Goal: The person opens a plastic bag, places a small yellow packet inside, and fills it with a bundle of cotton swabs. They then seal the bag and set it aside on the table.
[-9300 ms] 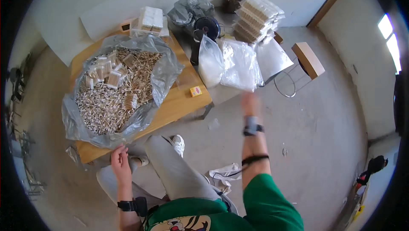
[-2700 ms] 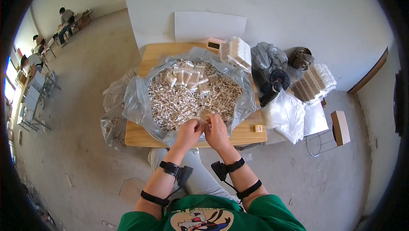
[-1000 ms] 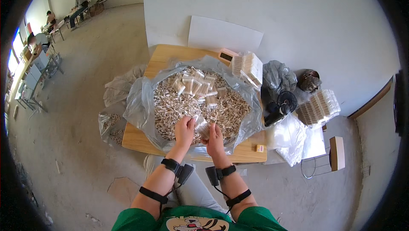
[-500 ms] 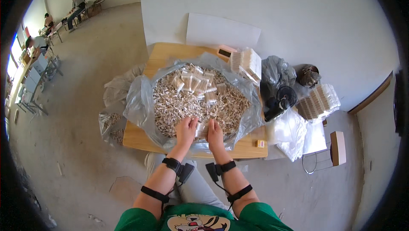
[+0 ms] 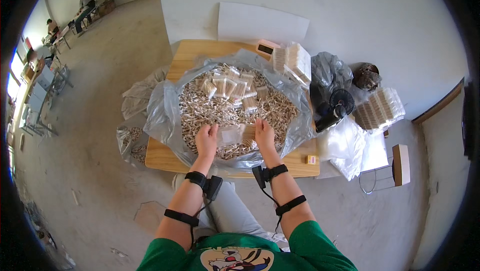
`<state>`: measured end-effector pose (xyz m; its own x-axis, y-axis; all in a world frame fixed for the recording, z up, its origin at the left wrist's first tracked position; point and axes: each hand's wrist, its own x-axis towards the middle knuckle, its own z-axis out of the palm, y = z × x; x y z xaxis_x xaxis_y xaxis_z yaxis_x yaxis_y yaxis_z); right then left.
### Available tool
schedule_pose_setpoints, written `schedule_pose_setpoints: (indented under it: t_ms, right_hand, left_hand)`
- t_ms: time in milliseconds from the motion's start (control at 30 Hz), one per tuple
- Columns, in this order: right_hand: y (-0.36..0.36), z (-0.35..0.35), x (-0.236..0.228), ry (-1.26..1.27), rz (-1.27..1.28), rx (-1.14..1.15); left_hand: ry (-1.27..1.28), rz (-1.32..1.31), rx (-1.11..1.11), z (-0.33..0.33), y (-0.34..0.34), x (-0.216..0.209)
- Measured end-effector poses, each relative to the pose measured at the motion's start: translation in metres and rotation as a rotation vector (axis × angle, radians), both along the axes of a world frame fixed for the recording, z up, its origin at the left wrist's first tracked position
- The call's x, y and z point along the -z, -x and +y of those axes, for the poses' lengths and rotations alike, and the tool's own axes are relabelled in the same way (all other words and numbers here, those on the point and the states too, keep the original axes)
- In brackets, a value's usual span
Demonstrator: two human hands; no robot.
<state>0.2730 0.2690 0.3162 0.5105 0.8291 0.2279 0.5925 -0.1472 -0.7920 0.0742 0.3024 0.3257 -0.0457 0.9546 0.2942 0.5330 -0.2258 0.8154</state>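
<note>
A big heap of small pale sticks point(image 5: 220, 113) lies on a clear plastic sheet point(image 5: 160, 116) spread over a wooden table point(image 5: 162, 157). My left hand point(image 5: 206, 140) and my right hand point(image 5: 264, 133) are over the near edge of the heap. Between them they hold a small clear bag point(image 5: 233, 134) by its two sides. Several filled clear packets of sticks point(image 5: 230, 88) lie on the far part of the heap.
Stacked packs point(image 5: 295, 62), a small pink box point(image 5: 267, 47) and a white board point(image 5: 262, 22) stand at the table's far side. To the right are a black fan point(image 5: 336, 107), plastic bags point(image 5: 350, 146), bundled packs point(image 5: 380, 108) and a stool point(image 5: 400, 165). People work at far-left tables point(image 5: 82, 1).
My hands have drawn a little apart at the near edge of the heap, with the small clear bag now stretched between them.
</note>
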Motion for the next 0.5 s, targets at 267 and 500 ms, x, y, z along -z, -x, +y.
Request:
schedule_pose_setpoints:
  t_ms: [267, 500]
  right_hand:
    - [0.004, -0.01, 0.0, -0.131, -0.135, -0.095]
    - [0.048, -0.033, 0.016, 0.072, 1.649, -0.316]
  left_hand:
    - [-0.002, 0.084, -0.009, 0.003, 0.004, -0.029]
    - [-0.194, 0.148, 0.293, -0.009, -0.017, -0.067]
